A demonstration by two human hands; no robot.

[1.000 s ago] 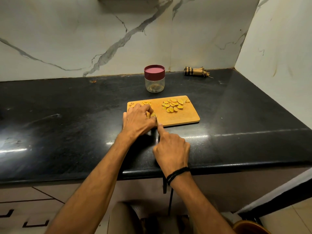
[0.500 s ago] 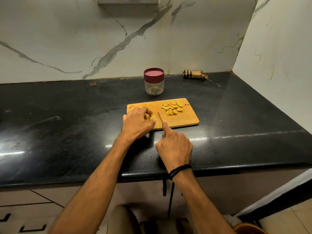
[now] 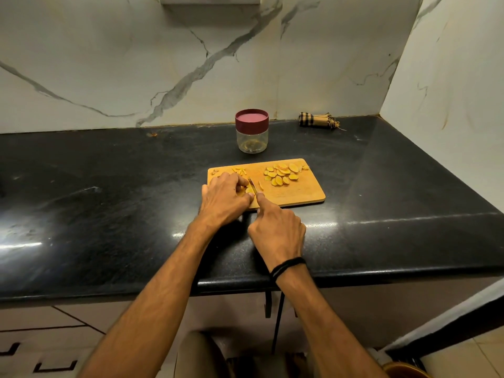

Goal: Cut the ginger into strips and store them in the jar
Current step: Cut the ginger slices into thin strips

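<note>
Ginger slices (image 3: 283, 173), yellow, thin and oval, lie in a loose pile at the far right corner of the rectangular light wooden cutting board (image 3: 296, 193), as seen from the head view. The board lies flat on the glossy black stone countertop (image 3: 109, 200), near its front edge and right of its middle. A small group of narrow yellow ginger strips (image 3: 239, 170) lies along the board's far edge, toward its left corner. One loose strip lies between the blade and the pile.

The left hand (image 3: 223, 197) rests on the left part of the board with its fingers curled downward, holding a yellow ginger piece (image 3: 249, 190) against the wood. The piece is mostly hidden under the fingertips.

The right hand (image 3: 276, 230) grips the slim metal-bladed knife (image 3: 253, 185). Its handle is hidden inside the fist, and the index finger is extended forward toward the blade. The blade lies against the right side of the held piece, touching the left fingertips. A black cord wristband (image 3: 286, 266) encircles the right wrist.

The round clear plastic jar (image 3: 252, 140) stands upright beyond the board's far edge, apart from it. Its dark red screw lid (image 3: 251, 121) is on. A rolled checked brown cloth (image 3: 317, 120) lies at the countertop's back edge, near the right corner, against the white marble wall (image 3: 136, 64).
</note>
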